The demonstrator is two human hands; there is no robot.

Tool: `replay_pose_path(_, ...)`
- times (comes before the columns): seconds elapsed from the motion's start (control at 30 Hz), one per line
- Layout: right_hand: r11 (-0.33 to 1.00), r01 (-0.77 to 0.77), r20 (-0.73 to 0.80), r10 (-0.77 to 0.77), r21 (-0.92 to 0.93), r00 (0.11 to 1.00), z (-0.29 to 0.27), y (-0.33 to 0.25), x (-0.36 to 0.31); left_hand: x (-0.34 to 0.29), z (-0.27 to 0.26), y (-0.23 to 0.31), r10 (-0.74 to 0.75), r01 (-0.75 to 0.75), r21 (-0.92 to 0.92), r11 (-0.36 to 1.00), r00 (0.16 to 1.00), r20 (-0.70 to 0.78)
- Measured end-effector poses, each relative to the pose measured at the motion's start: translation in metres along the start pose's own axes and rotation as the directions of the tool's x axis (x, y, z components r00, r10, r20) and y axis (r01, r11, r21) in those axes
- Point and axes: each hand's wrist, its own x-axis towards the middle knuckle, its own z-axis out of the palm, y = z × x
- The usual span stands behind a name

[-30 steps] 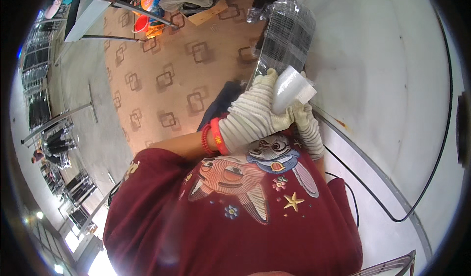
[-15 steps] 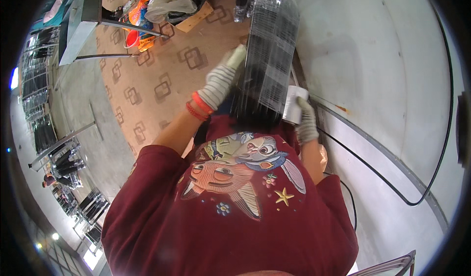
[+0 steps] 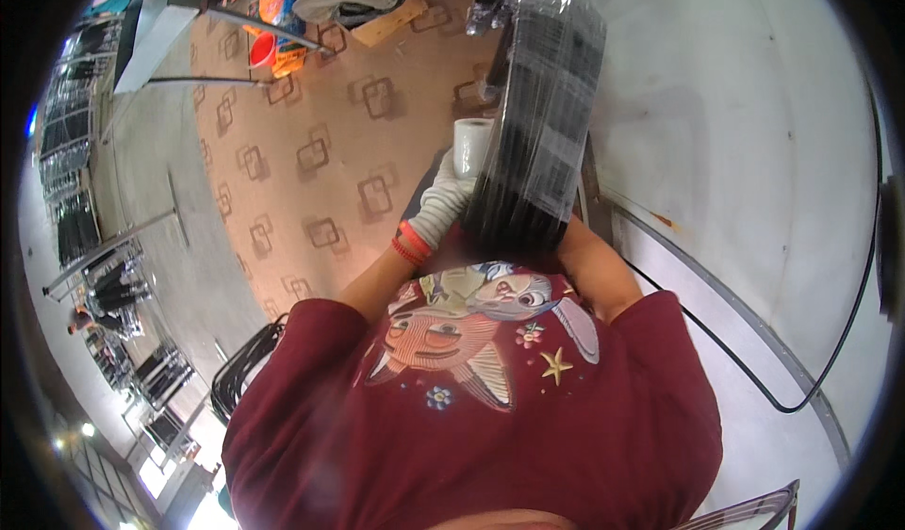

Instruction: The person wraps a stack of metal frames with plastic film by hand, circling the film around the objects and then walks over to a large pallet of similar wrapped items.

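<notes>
A long black bundle (image 3: 533,125) stands in front of me, its length covered with shiny clear film. Against its left side is a white roll of stretch film (image 3: 471,148). My left hand (image 3: 451,194), in a white-and-grey striped glove with red bands at the wrist, is closed around the lower part of this roll. My right forearm reaches in behind the bundle's lower right side; the bundle hides my right hand, so its fingers do not show.
A pale wall (image 3: 716,106) with a hanging black cable (image 3: 716,346) runs close on the right. At upper left are a metal frame (image 3: 165,35), a red bucket (image 3: 263,51) and a cardboard box (image 3: 391,19). Another person (image 3: 80,321) is far left, near racks of black items.
The film roll has passed from my right hand on the bundle's right side to my left hand on its left side. My right hand has gone behind the bundle, which sits slightly further right.
</notes>
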Motion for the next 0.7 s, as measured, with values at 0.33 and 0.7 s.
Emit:
replay_pose_path(0.33, 0.896, 0.135, -0.441, -0.334, -0.423, 0.833, -0.006, -0.061, -0.095, -0.141, 0.001, 0.078, 0.230, -0.293, 0.462, 0.837, 0.955, 0.189)
replay_pose_path(0.7, 0.882, 0.447, -0.444, -0.464, -0.149, 0.767, 0.125, 0.018, -0.182, -0.111, 0.094, 0.075, -0.015, -0.472, 0.829, 0.299, 0.867, 0.499)
